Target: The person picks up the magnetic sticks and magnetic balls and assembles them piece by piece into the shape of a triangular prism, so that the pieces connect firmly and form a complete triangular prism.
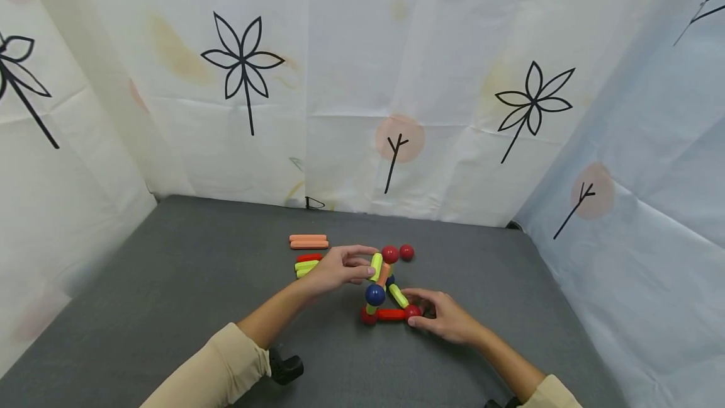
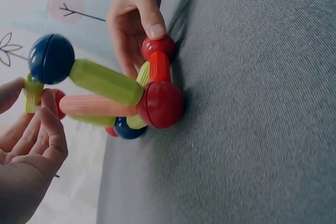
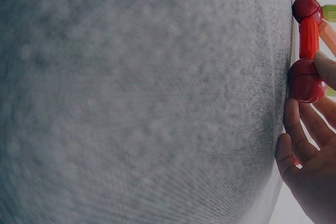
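Note:
Between my left hand's [image 1: 340, 269] thumb and fingers is a yellow-green stick [image 1: 376, 264], its end at the upper blue ball [image 2: 51, 59] of a ball-and-stick frame. My right hand [image 1: 447, 318] pinches the red ball [image 1: 413, 312] at the frame's near right corner. A red stick [image 1: 391, 315] runs from there to another red ball [image 2: 161, 105], which rests on the table. From that corner a yellow-green stick [image 2: 105, 81] rises to the blue ball, and an orange stick [image 2: 97, 106] slants away. A second blue ball [image 2: 129, 128] sits low at the back, partly hidden.
Two orange sticks [image 1: 308, 245] lie on the grey table [image 1: 187, 294], left of the frame. A red stick [image 1: 308, 258] and yellow-green sticks [image 1: 306, 266] lie nearer, partly behind my left hand. One red ball [image 1: 406, 252] is behind the frame. Patterned cloth [image 1: 340, 80] encloses the back and sides.

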Available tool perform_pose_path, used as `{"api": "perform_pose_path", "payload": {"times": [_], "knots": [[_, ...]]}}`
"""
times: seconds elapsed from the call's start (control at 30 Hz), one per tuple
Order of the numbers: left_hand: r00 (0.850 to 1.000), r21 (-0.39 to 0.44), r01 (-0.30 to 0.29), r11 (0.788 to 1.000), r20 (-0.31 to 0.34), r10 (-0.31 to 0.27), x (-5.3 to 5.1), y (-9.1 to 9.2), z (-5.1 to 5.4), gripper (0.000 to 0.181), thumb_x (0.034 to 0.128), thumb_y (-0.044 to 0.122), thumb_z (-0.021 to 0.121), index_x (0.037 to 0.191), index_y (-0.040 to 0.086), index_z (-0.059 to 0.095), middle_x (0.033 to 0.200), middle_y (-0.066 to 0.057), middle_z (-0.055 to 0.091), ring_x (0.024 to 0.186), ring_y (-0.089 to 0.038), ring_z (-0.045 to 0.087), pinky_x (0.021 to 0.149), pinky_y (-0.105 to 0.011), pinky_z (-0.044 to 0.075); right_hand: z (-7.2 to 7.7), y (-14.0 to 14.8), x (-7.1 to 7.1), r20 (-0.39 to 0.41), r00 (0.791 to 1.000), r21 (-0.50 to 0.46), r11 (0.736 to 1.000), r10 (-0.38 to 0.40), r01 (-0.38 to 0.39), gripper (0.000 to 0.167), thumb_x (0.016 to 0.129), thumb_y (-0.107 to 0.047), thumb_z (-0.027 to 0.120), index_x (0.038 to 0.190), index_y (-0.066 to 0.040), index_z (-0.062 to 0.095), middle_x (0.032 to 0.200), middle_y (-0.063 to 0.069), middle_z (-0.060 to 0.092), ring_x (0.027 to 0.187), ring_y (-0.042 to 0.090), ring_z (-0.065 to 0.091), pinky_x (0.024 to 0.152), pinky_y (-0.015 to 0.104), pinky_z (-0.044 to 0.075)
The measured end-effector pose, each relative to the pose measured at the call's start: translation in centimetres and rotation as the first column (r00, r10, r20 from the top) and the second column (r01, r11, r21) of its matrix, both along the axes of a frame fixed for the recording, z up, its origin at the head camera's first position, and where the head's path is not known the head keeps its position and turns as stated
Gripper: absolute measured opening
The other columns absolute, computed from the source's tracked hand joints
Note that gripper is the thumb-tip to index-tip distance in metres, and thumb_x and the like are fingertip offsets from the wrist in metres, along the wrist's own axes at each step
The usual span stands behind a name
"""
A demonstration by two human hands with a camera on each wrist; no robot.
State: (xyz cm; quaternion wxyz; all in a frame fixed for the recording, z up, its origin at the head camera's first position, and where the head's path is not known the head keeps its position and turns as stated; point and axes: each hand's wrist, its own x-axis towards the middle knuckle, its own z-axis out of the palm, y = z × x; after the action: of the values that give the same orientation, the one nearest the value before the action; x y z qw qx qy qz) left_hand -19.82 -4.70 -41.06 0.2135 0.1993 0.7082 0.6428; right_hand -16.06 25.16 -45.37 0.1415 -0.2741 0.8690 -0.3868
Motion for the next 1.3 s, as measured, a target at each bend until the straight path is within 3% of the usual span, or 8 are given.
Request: {"api": "perform_pose_path", "payload": {"times": [0.17, 0.3, 0.43, 0.57, 0.87, 1.03, 1.2, 1.3], "knots": [[0.999, -0.024, 0.016, 1.000, 0.031, -0.016, 0.0, 1.0, -0.1, 0.047, 0.0959, 0.024, 0.068, 0.139, 0.007, 0.056, 0.118, -0.012, 0.070, 0.104, -0.021, 0.067, 0.093, -0.042, 0.053, -0.1, -0.1, 0.0, 0.001, 1.000, -0.010, 1.000, 0.005, -0.005, 0.051, 0.096, -0.026, 0.068, 0.140, -0.005, 0.054, 0.107, 0.001, 0.064, 0.088, 0.012, 0.058, 0.072, 0.025, 0.048], [0.994, -0.066, -0.048, 0.997, 0.094, 0.054, -0.1, 1.7, 0.1, 0.050, 0.0934, 0.026, 0.071, 0.136, 0.005, 0.054, 0.113, -0.012, 0.072, 0.099, -0.021, 0.068, 0.092, -0.043, 0.053, -0.1, -0.1, 0.0, -0.006, 1.000, -0.014, 1.000, 0.004, -0.005, 0.051, 0.095, -0.025, 0.068, 0.140, -0.004, 0.054, 0.105, 0.001, 0.064, 0.088, 0.012, 0.057, 0.071, 0.024, 0.047], [0.975, -0.104, -0.127, 0.986, 0.170, 0.143, -0.1, 2.2, 0.3, 0.054, 0.0904, 0.025, 0.074, 0.134, 0.002, 0.053, 0.107, -0.012, 0.071, 0.093, -0.021, 0.070, 0.088, -0.040, 0.055, -0.1, -0.1, 0.0, -0.015, 1.000, -0.015, 1.000, 0.008, -0.008, 0.051, 0.095, -0.026, 0.068, 0.140, -0.005, 0.054, 0.105, 0.001, 0.063, 0.088, 0.013, 0.057, 0.070, 0.024, 0.046], [0.970, -0.096, -0.136, 0.986, 0.187, 0.152, -0.1, 2.2, 0.2, 0.054, 0.0902, 0.025, 0.074, 0.134, 0.001, 0.052, 0.107, -0.012, 0.071, 0.093, -0.021, 0.070, 0.088, -0.039, 0.055, -0.1, -0.1, -0.1, -0.013, 1.000, -0.020, 1.000, 0.008, -0.008, 0.051, 0.095, -0.026, 0.068, 0.140, -0.005, 0.054, 0.104, 0.001, 0.063, 0.088, 0.014, 0.057, 0.071, 0.024, 0.046], [0.994, -0.111, -0.067, 0.992, 0.073, 0.075, 0.0, 1.2, -1.5, 0.047, 0.0954, 0.036, 0.067, 0.130, 0.006, 0.057, 0.111, -0.009, 0.072, 0.098, -0.022, 0.069, 0.089, -0.042, 0.054, -0.3, 0.0, 0.0, -0.014, 1.000, -0.027, 1.000, 0.003, -0.004, 0.051, 0.095, -0.026, 0.069, 0.139, -0.005, 0.055, 0.105, 0.001, 0.064, 0.088, 0.013, 0.057, 0.071, 0.025, 0.047], [1.000, -0.128, -0.019, 0.992, -0.019, 0.017, 0.4, -0.1, -3.4, 0.036, 0.0995, 0.026, 0.062, 0.127, 0.004, 0.058, 0.103, -0.009, 0.073, 0.091, -0.022, 0.068, 0.078, -0.037, 0.054, -0.4, 0.0, 0.0, -0.023, 1.000, -0.036, 0.999, 0.012, -0.012, 0.051, 0.095, -0.026, 0.069, 0.140, -0.005, 0.055, 0.103, 0.001, 0.064, 0.086, 0.013, 0.057, 0.070, 0.025, 0.047], [0.988, -0.143, 0.095, 0.985, -0.108, -0.111, 1.3, -0.8, -5.0, 0.035, 0.0946, 0.002, 0.059, 0.130, 0.000, 0.055, 0.104, -0.010, 0.070, 0.090, -0.022, 0.066, 0.074, -0.030, 0.053, -0.4, 0.0, 0.1, -0.026, 1.000, -0.034, 0.999, 0.007, -0.008, 0.051, 0.095, -0.026, 0.069, 0.140, -0.005, 0.055, 0.102, 0.001, 0.064, 0.086, 0.013, 0.057, 0.070, 0.025, 0.047], [0.972, -0.190, 0.109, 0.976, -0.183, -0.144, 1.7, -0.6, -5.6, 0.046, 0.0889, 0.002, 0.070, 0.131, 0.002, 0.053, 0.104, -0.005, 0.066, 0.090, -0.017, 0.064, 0.079, -0.026, 0.053, -0.3, 0.0, 0.1, -0.023, 1.000, -0.031, 1.000, 0.005, -0.006, 0.052, 0.095, -0.026, 0.070, 0.140, -0.005, 0.055, 0.101, 0.001, 0.063, 0.086, 0.014, 0.057, 0.070, 0.025, 0.047]]}}
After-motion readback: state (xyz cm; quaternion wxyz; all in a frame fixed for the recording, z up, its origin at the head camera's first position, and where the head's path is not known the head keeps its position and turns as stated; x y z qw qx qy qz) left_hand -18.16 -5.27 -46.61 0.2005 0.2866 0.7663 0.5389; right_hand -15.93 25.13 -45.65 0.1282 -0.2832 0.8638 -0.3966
